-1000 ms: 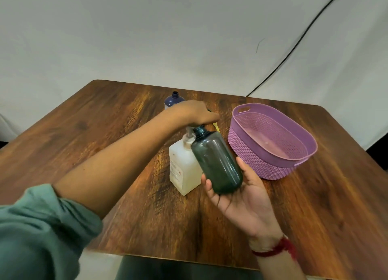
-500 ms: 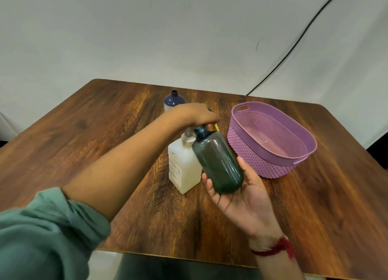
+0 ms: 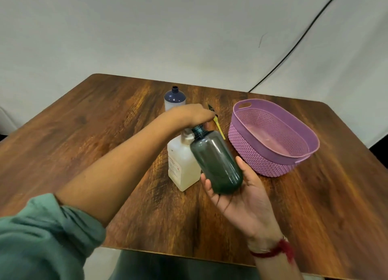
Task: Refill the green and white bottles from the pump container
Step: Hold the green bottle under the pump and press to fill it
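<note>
Change, hands: both are where they were 1.0 s ago, the left hand (image 3: 189,115) over the pump and the right hand (image 3: 245,198) under the bottle.
Change, view: more of the white bottle (image 3: 174,100) shows above the left hand than before; its pale body is now visible under the shoulder.
Left hand: palm down on the pump head, fingers bent down over its front edge. The head itself is hidden beneath it.
Right hand: palm up, cradling the green bottle (image 3: 216,160). Fingers wrap behind its lower body and the thumb lies on the right side.
Green bottle: held in the air and tilted, with its open neck up against the pump, just under the left hand. Dark translucent green plastic, smooth, a rounded cylinder.
Pump container (image 3: 182,166): stands upright on the table (image 3: 105,122), touching the green bottle's left side. Cloudy white plastic, squared body, printed label on its front face.
White bottle: upright at the far side behind the left hand. Uncapped, with a dark blue domed shoulder and a threaded neck.
Basket (image 3: 258,160): purple plastic, oval, woven-textured wall with a smooth rim and a cut-out handle. It sits to the right, apart from the bottles.
Yellow strip (image 3: 219,128): thin, lying between the pump and the basket; what it is cannot be told.
Table: dark wood grain with a glossy top.
Wrist: red thread (image 3: 273,251) on the right wrist, green sleeve (image 3: 42,237) pushed up the left arm.
</note>
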